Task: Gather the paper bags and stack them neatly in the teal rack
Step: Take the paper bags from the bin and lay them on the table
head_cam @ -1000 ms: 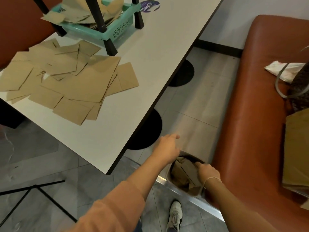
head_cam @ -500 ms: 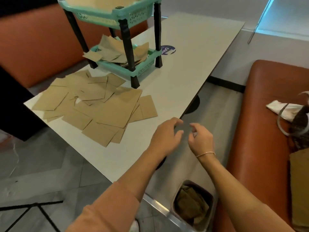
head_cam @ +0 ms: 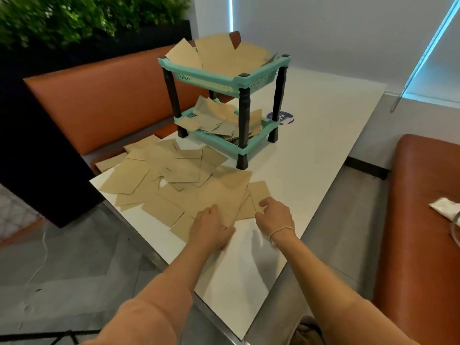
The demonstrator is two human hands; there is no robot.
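Head view: flat tan paper bags (head_cam: 174, 180) strewn in an overlapping heap on the white table (head_cam: 311, 155), just in front of the teal rack (head_cam: 224, 78); more bags piled loosely on its top shelf and crammed askew in its lower shelf, several hanging past the rims. Left hand (head_cam: 211, 230) laid on the near edge of the heap, fingers bent over a large bag's corner, grip not clearly visible. Right hand (head_cam: 275, 215) just beside it, fingertips curled onto the small bag at the heap's right end, thin bracelet at the wrist. Round blue sticker (head_cam: 281, 118) behind the rack's right leg, lettering too blurred to read. Bare tabletop right of the rack; heap reaching the table's left edge; orange bench (head_cam: 99, 100) behind the rack.
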